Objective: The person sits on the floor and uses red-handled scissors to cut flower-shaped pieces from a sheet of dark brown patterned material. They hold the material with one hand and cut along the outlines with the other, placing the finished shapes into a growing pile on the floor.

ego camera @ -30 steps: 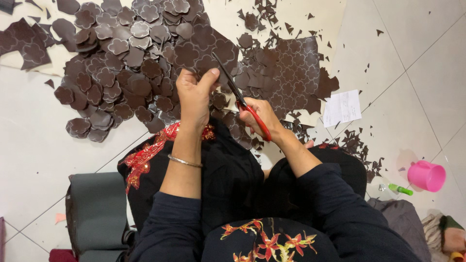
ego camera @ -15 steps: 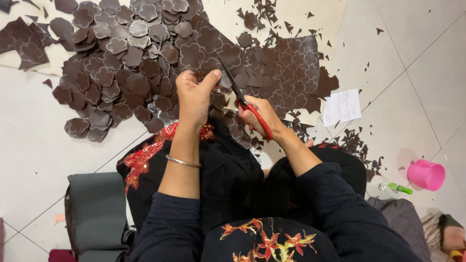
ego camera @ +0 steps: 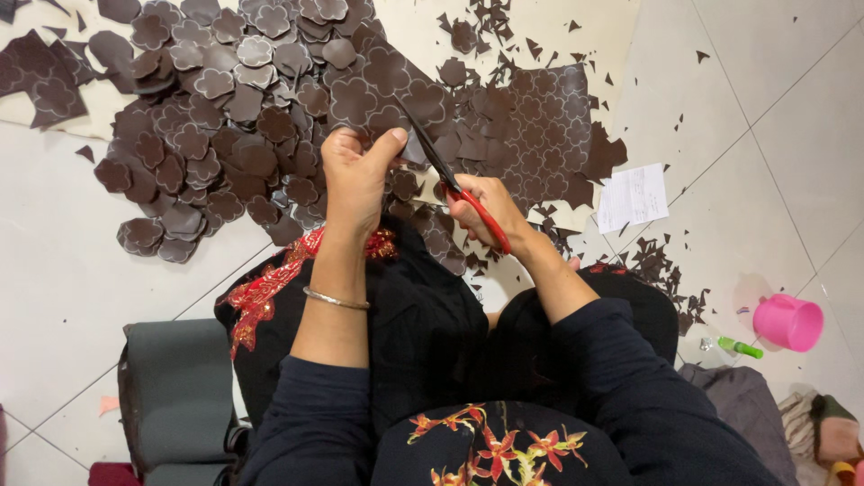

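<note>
My left hand pinches a dark brown flower-patterned piece between thumb and fingers, held above my lap. My right hand grips red-handled scissors, whose dark blades point up and left into that piece. Beyond my hands, a big pile of cut brown flower shapes covers the floor at the upper left. An uncut brown sheet with printed flower outlines lies to the upper right.
Small brown offcuts are scattered over the white floor tiles on the right. A white paper slip lies beside the sheet. A pink cup and a green marker sit at the far right. A grey cushion is at the lower left.
The scissors and both hands have shifted only slightly; the blades sit a little further into the brown piece. The piles on the floor are as before.
</note>
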Motion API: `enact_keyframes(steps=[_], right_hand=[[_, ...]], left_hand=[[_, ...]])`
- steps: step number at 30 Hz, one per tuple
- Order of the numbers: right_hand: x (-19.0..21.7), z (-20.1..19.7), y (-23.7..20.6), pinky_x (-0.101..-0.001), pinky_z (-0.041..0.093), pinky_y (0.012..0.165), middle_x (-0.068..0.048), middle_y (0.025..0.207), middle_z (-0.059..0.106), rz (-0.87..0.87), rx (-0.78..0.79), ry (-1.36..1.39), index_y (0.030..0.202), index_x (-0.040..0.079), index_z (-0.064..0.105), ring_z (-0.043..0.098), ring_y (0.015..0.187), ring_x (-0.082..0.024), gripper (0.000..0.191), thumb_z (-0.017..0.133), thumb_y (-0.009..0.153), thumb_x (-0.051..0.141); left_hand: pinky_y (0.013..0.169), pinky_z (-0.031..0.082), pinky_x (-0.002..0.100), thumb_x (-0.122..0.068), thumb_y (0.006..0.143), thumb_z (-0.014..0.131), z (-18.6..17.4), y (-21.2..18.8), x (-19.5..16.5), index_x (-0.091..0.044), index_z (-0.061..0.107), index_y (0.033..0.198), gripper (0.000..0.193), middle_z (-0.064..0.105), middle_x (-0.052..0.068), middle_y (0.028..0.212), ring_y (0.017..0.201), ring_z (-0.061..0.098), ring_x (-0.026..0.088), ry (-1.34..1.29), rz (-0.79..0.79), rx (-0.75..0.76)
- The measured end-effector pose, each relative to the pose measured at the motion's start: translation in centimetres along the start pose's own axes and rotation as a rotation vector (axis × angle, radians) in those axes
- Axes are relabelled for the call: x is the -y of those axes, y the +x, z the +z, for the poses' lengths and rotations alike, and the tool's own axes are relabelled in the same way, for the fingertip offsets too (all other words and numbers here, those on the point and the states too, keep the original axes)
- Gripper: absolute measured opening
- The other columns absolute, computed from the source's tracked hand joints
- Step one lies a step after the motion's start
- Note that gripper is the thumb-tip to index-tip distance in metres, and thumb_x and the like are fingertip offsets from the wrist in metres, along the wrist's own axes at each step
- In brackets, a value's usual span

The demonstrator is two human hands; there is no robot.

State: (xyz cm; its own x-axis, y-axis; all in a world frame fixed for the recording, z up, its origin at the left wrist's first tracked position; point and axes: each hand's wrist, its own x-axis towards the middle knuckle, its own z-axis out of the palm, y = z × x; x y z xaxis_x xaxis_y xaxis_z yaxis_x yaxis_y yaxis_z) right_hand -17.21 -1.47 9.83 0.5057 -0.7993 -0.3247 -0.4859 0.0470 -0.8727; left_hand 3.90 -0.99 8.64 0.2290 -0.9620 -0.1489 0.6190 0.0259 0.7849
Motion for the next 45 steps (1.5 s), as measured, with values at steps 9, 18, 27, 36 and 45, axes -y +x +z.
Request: enact_keyframes(steps=[9, 18, 27, 36, 45], right_hand=[[-0.2, -0.6, -0.1, -0.0221, 0.044, 0.043, 0.004, 0.064, 0.052, 0.057, 0.027, 0.072, 0.082, 0.010, 0.056, 0.053, 0.049, -0.005, 0.086, 0.058, 0.066, 0.094], [-0.1, -1.1, -0.2, -0.0231, 0.045, 0.044, 0.004, 0.062, 0.048, 0.044, 0.070, 0.047, 0.082, 0.008, 0.055, 0.052, 0.049, -0.006, 0.088, 0.057, 0.068, 0.096], [0.7, -1.1, -0.2, -0.0217, 0.045, 0.047, 0.005, 0.068, 0.048, 0.041, 0.148, 0.082, 0.084, 0.012, 0.054, 0.050, 0.052, -0.004, 0.085, 0.051, 0.073, 0.096], [1.1, -1.1, -0.5, -0.0195, 0.040, 0.046, 0.006, 0.066, 0.048, 0.064, 0.182, 0.168, 0.085, 0.013, 0.054, 0.045, 0.051, -0.002, 0.074, 0.056, 0.079, 0.087], [0.5, -1.4, -0.5, -0.0189, 0.040, 0.044, 0.007, 0.060, 0.047, 0.044, 0.184, 0.146, 0.078, 0.015, 0.050, 0.046, 0.049, -0.002, 0.083, 0.050, 0.070, 0.098]], left_hand=[[0.069, 0.057, 0.026, 0.002, 0.091, 0.071, -0.1, -0.1, -0.6, 0.005, 0.070, 0.102, 0.011, 0.073, 0.007, 0.094, 0.076, 0.068, 0.012, -0.017, -0.007, 0.049], [0.085, 0.056, 0.028, 0.005, 0.090, 0.070, -0.3, 0.0, -0.7, 0.003, 0.070, 0.111, 0.021, 0.074, 0.007, 0.106, 0.092, 0.069, 0.013, -0.018, 0.028, 0.070], [0.088, 0.056, 0.027, 0.005, 0.093, 0.072, -0.6, 0.1, -0.8, 0.002, 0.067, 0.116, 0.024, 0.072, 0.005, 0.109, 0.095, 0.068, 0.012, -0.055, 0.040, 0.027], [0.085, 0.057, 0.026, 0.003, 0.092, 0.073, -0.7, -0.1, -1.3, 0.001, 0.068, 0.112, 0.021, 0.074, 0.004, 0.106, 0.092, 0.069, 0.011, 0.004, 0.014, 0.064], [0.085, 0.055, 0.025, 0.003, 0.093, 0.074, -1.3, 0.1, -1.3, -0.001, 0.070, 0.112, 0.020, 0.073, 0.002, 0.106, 0.092, 0.066, 0.009, 0.015, -0.003, 0.091]])
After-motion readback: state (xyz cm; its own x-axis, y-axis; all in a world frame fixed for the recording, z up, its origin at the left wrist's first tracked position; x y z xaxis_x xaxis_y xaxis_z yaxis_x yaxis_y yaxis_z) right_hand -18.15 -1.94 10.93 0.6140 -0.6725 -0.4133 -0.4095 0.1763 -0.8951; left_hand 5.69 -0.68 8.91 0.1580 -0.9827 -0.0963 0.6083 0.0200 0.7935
